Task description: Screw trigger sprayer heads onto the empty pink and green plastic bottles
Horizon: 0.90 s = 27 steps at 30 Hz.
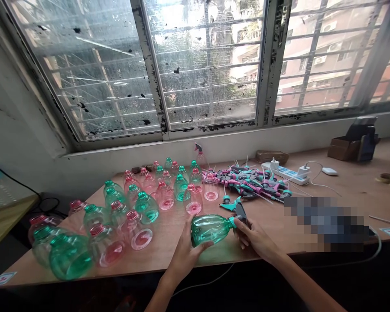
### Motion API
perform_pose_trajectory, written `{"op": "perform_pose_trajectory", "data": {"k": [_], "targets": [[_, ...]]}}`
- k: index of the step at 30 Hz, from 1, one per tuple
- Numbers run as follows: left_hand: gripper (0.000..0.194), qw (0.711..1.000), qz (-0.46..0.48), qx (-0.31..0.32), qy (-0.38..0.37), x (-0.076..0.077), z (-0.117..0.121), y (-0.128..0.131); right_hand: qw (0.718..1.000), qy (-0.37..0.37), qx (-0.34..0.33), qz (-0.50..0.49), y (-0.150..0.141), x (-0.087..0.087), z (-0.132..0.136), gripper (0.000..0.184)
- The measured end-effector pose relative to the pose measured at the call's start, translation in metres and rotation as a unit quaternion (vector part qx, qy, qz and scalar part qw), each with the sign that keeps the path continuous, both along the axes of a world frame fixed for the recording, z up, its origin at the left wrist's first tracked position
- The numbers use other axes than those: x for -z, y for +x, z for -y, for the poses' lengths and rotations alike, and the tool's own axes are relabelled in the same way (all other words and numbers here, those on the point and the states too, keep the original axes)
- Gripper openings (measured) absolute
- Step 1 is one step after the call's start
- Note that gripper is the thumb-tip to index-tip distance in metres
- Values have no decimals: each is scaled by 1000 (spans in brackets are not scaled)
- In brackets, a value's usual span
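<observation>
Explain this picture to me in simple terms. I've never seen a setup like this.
There is no machine here, only a person's bare hands. The single picture comes from a camera worn on the head, looking forward and down. The left hand grips a green bottle, tilted onto its side, by its body. The right hand is at the neck end, on a dark grey and teal spray head. On the wooden table, more green and pink bottles stand to the left. Behind the hands lies a pile of loose spray heads, with a white power strip beyond. A patch on the right is pixelated, so I can't say what it hides.
</observation>
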<state>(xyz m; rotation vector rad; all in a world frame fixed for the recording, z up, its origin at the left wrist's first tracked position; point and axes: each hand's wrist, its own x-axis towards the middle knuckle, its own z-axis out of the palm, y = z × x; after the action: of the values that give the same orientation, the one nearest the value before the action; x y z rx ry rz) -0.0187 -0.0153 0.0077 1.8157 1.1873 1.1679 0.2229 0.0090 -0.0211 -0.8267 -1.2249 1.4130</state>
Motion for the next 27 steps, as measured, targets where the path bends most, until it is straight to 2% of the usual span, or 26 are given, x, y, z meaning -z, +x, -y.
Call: {"op": "perform_pose_trajectory", "data": {"k": [4, 8, 14, 18, 20, 24, 27], "targets": [[80, 1000, 0, -16, 7, 4, 0, -1, 1000, 9, -24, 5, 2, -3, 4, 34], [82, 1000, 16, 11, -4, 5, 1, -3, 999, 18, -30, 30, 3, -7, 7, 38], [81, 998, 59, 36, -17, 6, -1, -3, 998, 10, 24, 64, 0, -2, 6, 40], [97, 989, 130, 46, -52, 4, -2, -4, 998, 3, 43, 45, 0, 0, 5, 40], [90, 988, 133, 44, -62, 0, -2, -5, 998, 3, 44, 47, 0, 0, 5, 43], [55, 991, 102, 50, -74, -10, -2, -5, 997, 12, 35, 68, 0, 1, 5, 45], [54, 991, 102, 51, -70, -12, -2, -4, 997, 8, 38, 63, 0, 3, 5, 44]]}}
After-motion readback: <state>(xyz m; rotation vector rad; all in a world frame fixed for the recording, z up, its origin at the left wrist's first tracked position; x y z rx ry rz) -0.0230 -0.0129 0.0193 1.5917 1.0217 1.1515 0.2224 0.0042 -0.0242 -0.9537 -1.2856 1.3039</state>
